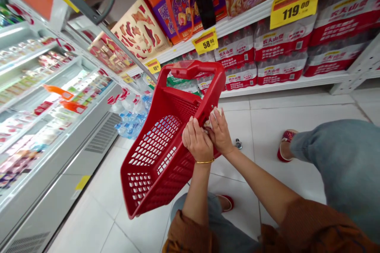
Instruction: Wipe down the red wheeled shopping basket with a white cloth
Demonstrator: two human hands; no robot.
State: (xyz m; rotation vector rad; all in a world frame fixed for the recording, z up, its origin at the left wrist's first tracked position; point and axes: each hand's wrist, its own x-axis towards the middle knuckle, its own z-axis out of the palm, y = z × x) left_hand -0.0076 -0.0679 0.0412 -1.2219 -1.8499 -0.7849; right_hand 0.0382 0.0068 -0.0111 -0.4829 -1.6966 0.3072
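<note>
A red plastic rolling shopping basket [166, 99], tilted and with nothing visible inside, lies in front of me. Its long metal pull rod ends in a grey handle [103, 2] at the upper left. My left hand [198, 142], with a gold bracelet at the wrist, is closed over the basket's near side rim. Right beside it, my right hand [220, 131] curls against the same rim. Between the fingers shows a pale crumpled piece, perhaps tissue or cloth, mostly hidden. A small caster wheel [238, 144] sticks out beyond my right wrist.
A white shelf [311, 83] with packs of bottled water [282, 39] and gift boxes [184, 6] runs along the far side. Large water bottles [132, 120] stand on the tiled floor [97, 209]. To the left is a refrigerated display [89, 142]. My legs [341, 166] are close by.
</note>
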